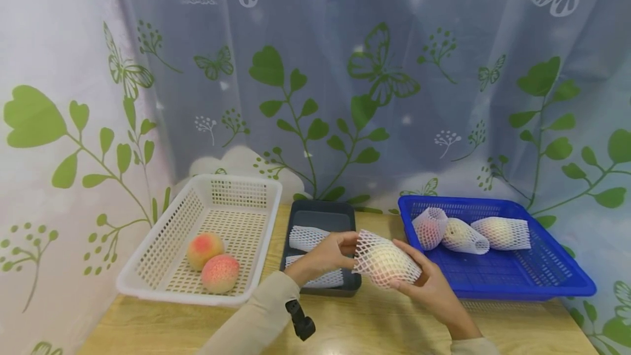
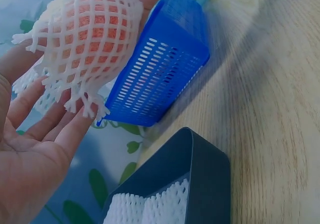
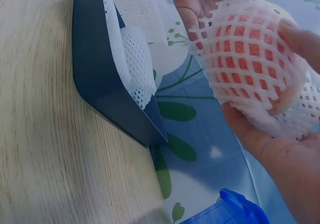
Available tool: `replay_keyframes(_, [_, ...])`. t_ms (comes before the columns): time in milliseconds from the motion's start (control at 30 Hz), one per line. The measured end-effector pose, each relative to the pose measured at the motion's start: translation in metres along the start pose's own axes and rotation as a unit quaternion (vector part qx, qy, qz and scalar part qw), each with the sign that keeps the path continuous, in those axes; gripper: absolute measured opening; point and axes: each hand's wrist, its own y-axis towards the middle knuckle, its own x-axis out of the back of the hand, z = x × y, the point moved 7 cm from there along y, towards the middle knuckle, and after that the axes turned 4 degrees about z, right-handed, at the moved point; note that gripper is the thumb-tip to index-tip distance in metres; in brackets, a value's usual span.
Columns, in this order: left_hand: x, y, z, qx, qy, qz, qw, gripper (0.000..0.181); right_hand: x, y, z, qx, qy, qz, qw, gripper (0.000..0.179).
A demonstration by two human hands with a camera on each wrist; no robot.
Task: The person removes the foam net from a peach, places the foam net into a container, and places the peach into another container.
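Netted peach [image 1: 391, 264] up in both hands. Right hand [image 1: 434, 289] grasps it; left hand [image 1: 327, 253] touches the net [image 1: 363, 256], pinching or not, can't tell. From peach: dark tray [image 1: 322, 217] nine o'clock, blue basket [image 1: 517, 270] three.

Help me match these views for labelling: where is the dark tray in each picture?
Head: the dark tray is in the lower middle, partly hidden by the left hand.
Left wrist: bottom centre, cut off by the lower edge.
Right wrist: upper left, with white netting inside.
Shared landmark: the netted peach, right of the tray, upper left and upper right, respectively.
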Motion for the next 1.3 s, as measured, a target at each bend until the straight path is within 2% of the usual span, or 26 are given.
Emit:
replay_keyframes(133, [-0.004, -0.001, 0.001, -0.003, 0.007, 0.008, 0.9999, 0.062, 0.002, 0.001, 0.001, 0.009, 0.015, -0.015, 0.9997, 0.065])
replay_keyframes(367, [-0.003, -0.002, 0.011, 0.031, 0.038, -0.025, 0.9985, 0.069, 0.005, 0.005, 0.002, 0.040, 0.044, -0.030, 0.9978, 0.050])
replay_keyframes(567, [-0.001, -0.004, 0.012, 0.025, 0.060, -0.032, 0.9974, 0.062, 0.006, 0.006, -0.001, 0.035, 0.022, -0.055, 0.9976, 0.044])
replay_keyframes(733, [0.000, -0.003, 0.012, 0.009, 0.049, -0.024, 0.9985, 0.055, 0.007, 0.007, 0.002, 0.036, 0.001, -0.102, 0.9942, 0.035])
replay_keyframes(933, [0.005, -0.006, 0.010, 0.005, 0.051, -0.030, 0.9982, 0.060, 0.014, 0.008, 0.000, 0.006, -0.026, -0.164, 0.9862, 0.023])
replay_keyframes(1167, [0.016, -0.014, 0.004, 0.013, 0.063, -0.041, 0.9971, 0.071, 0.017, 0.014, 0.001, -0.037, -0.050, -0.220, 0.9736, 0.026])
replay_keyframes(1300, [0.026, -0.020, 0.005, 0.023, 0.071, -0.063, 0.9952, 0.077, 0.018, 0.017, 0.001, -0.059, -0.052, -0.249, 0.9655, 0.028])
